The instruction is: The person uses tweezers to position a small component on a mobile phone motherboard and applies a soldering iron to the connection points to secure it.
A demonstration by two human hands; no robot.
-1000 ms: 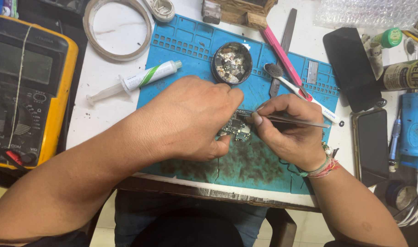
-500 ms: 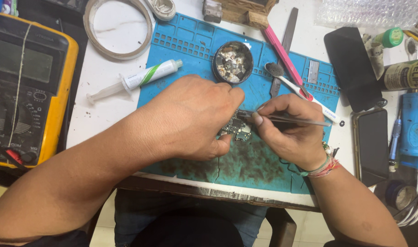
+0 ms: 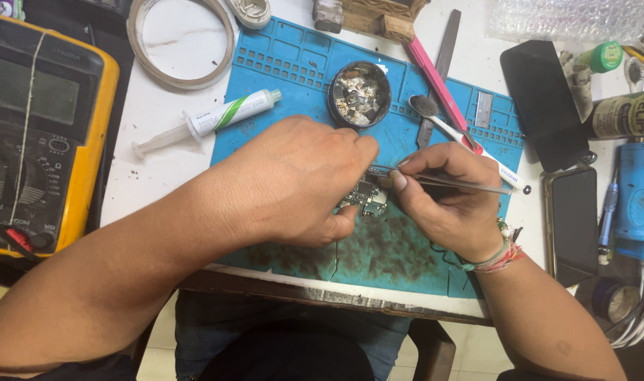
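Head view, looking straight down: a blue silicone repair mat [image 3: 301, 77] with moulded compartments along its far edge covers a white tabletop [image 3: 153, 120], and everything below is placed from that mat. Its near part is stained dark with soot-like marks.

At the mat's middle lies a small green circuit board [image 3: 368, 195]. The left hand [image 3: 294, 183] curls over the board's left side, thumb and fingers pressed down against its edge to pin it. The right hand [image 3: 445, 194] comes in from the mat's right side, fingers pinched together around thin metal tweezers [image 3: 456, 183] whose tips meet the board's top; a thread bracelet sits on that wrist.

On the mat's far part sits a round dark metal dish [image 3: 359, 93] filled with small shiny scraps, and just right of it a white-handled brush [image 3: 463, 137] and a pink flat tool [image 3: 435, 70].

Across the mat's left edge lies a white syringe with a green stripe [image 3: 213, 120]; beyond its far left corner is a roll of tape [image 3: 181, 42], and well left of the mat a yellow-cased multimeter [image 3: 43, 134].

Right of the mat lie two dark phones [image 3: 544, 99], a blue device [image 3: 636, 201] and clear bubble wrap [image 3: 569, 17]. Below the mat's near edge, a pale tiled floor [image 3: 470, 342] shows.
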